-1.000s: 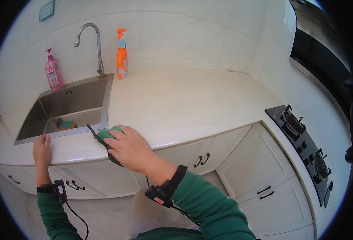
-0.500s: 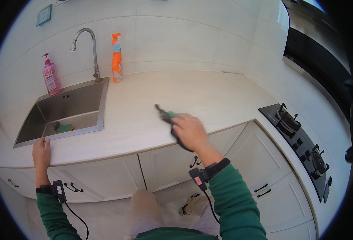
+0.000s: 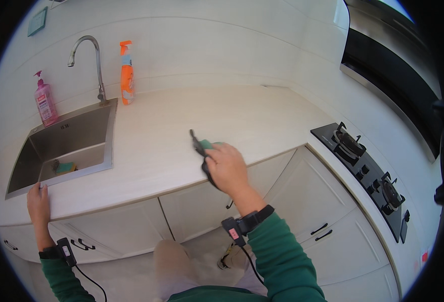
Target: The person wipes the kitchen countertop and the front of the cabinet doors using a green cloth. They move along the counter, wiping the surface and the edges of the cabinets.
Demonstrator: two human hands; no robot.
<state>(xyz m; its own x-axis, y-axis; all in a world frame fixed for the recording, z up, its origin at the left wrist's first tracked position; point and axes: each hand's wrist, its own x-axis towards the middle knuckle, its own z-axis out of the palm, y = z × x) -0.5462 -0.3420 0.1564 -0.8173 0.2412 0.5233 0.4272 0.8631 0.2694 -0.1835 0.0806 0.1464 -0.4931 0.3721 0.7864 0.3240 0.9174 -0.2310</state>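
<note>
My right hand (image 3: 227, 168), closed, is above the counter near its front edge. It grips a slim dark tool with a curved black handle (image 3: 209, 173); its narrow tip points away from me, and blur hides its exact kind. A small green piece (image 3: 206, 144) shows beside the fingers, partly hidden by them. On the left, my left hand (image 3: 39, 204) rests at the counter's front edge by the near corner of the steel sink (image 3: 89, 171). Its fingers lie extended and hold nothing. A green and yellow sponge (image 3: 66, 168) and a scrubber (image 3: 55, 165) lie in the sink.
Behind the sink stand a pink pump bottle (image 3: 46, 103), a curved faucet (image 3: 100, 75) and an orange spray bottle (image 3: 127, 75). To the right is a black gas hob (image 3: 358, 163) below a dark range hood (image 3: 383, 75). White cabinets (image 3: 116, 229) run beneath the pale counter (image 3: 222, 110).
The view has turned slightly to the right, so the sink and bottles sit farther left. The tool in my right hand is angled a little more upright. My left hand stays at the counter edge.
</note>
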